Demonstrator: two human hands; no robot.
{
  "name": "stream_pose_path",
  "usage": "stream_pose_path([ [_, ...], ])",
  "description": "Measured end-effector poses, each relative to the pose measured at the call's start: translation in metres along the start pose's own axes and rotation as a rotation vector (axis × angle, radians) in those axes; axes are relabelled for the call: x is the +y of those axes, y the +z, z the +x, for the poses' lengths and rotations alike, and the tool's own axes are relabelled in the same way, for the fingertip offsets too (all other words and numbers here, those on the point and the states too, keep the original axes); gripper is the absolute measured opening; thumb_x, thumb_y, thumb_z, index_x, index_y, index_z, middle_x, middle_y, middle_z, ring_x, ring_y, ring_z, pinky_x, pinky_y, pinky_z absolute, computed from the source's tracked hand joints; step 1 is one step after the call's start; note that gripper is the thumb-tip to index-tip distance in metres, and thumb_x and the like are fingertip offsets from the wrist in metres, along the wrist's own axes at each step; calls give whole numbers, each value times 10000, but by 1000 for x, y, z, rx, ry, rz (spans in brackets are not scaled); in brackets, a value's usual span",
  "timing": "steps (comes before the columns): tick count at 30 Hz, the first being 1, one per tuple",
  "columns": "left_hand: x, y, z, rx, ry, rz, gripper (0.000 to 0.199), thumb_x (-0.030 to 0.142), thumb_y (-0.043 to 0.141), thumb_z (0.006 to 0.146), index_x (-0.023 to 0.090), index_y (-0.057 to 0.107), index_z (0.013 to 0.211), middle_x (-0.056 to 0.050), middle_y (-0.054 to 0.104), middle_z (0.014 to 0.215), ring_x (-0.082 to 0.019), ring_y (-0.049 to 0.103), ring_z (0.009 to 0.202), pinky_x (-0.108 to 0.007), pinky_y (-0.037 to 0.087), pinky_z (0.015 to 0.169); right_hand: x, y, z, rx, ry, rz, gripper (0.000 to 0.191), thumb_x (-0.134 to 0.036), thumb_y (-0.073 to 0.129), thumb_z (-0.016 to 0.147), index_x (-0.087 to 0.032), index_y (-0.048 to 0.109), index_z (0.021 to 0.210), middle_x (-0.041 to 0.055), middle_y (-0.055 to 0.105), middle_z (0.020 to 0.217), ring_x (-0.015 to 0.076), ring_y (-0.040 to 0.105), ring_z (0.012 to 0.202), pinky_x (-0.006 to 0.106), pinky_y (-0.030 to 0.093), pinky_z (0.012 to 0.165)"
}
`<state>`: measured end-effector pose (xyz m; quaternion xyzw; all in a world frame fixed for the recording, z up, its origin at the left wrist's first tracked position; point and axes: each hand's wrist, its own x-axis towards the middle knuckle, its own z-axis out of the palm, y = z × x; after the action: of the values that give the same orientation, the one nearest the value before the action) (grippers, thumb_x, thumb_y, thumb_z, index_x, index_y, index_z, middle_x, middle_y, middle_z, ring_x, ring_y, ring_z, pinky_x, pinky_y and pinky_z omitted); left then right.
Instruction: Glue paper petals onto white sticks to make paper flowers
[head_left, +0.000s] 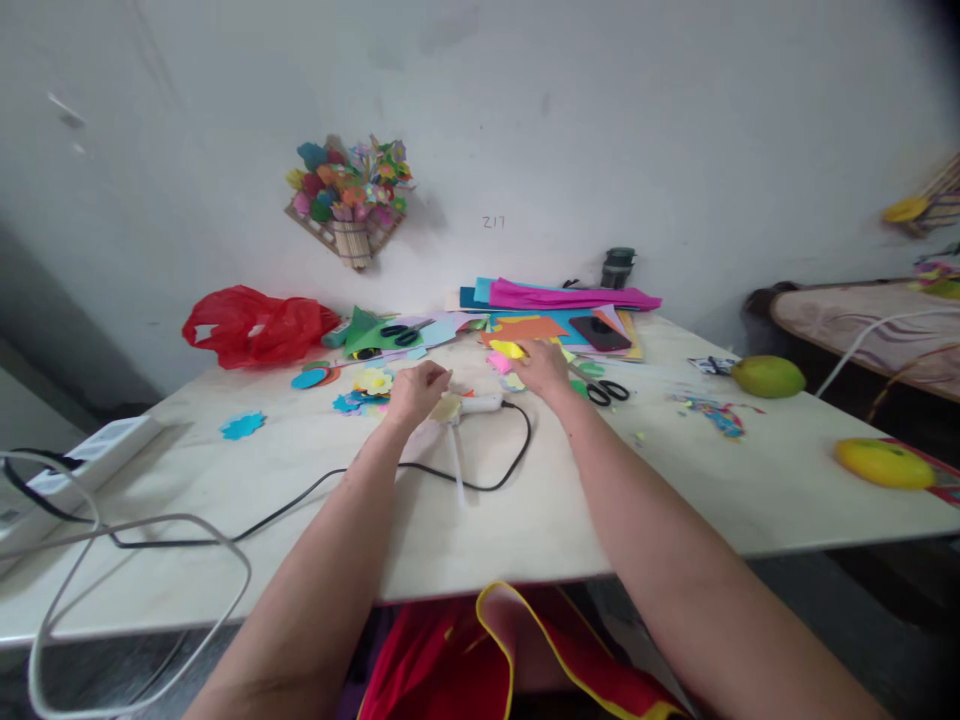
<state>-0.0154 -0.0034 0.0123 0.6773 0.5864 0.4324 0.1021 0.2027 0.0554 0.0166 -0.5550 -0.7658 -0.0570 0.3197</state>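
My left hand (416,394) is above the middle of the table, its fingers drawn into a pinch; whatever may be between them is too small to tell. Just right of it lies a white glue gun (481,403) with a black cord, and a pale yellow cut-out partly covers it. My right hand (543,369) reaches farther in, with its fingers closed at a bright yellow foam piece (508,349). Below that piece lie pink cut-outs (498,363). Yellow flower cut-outs (373,381) and blue ones (347,403) lie left of my left hand.
Black-handled scissors (607,391) lie beside my right wrist, another pair (405,332) at the back. A red plastic bag (259,325), coloured sheets (562,296), a phone (600,333), mangoes (769,377) and a power strip (97,462) surround the work area. The black cord (300,496) crosses the table.
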Motion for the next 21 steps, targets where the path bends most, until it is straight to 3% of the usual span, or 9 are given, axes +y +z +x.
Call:
stream_pose_path([
  [6,3,4,2,-71,-57,-473,502,464,624,650,168,571,1052,-93,603,1073,-146,605,711,-228,474,514,-40,5,-2,-47,-93,495,314,-298,618,665,-206,583,964,26,642,947,179,578,872,268,425,709],
  [8,6,4,1,-103,-75,-595,523,463,639,639,166,551,1061,-76,615,1018,-136,603,726,-220,487,531,-48,5,-5,-101,-130,635,281,-290,635,644,-189,592,902,21,640,891,159,582,809,256,435,681],
  [11,7,4,0,-125,-123,-678,433,470,653,628,131,578,887,-30,622,770,-114,587,652,-211,486,531,-55,2,-9,-235,-145,864,321,-265,651,614,-168,585,913,-1,619,778,115,559,657,222,436,587],
  [15,6,3,0,-102,-180,-779,386,486,654,625,126,546,712,-6,586,649,-85,545,551,-190,461,471,-54,-4,-11,-412,-68,1178,310,-393,565,698,-169,587,911,-17,581,656,95,516,526,199,399,451],
  [21,4,1,1,-86,-258,-912,381,470,674,604,127,555,717,7,577,623,-64,520,494,-175,447,438,-43,-2,-7,-403,60,1371,242,-349,588,682,-141,621,803,21,616,644,96,547,546,180,381,443],
])
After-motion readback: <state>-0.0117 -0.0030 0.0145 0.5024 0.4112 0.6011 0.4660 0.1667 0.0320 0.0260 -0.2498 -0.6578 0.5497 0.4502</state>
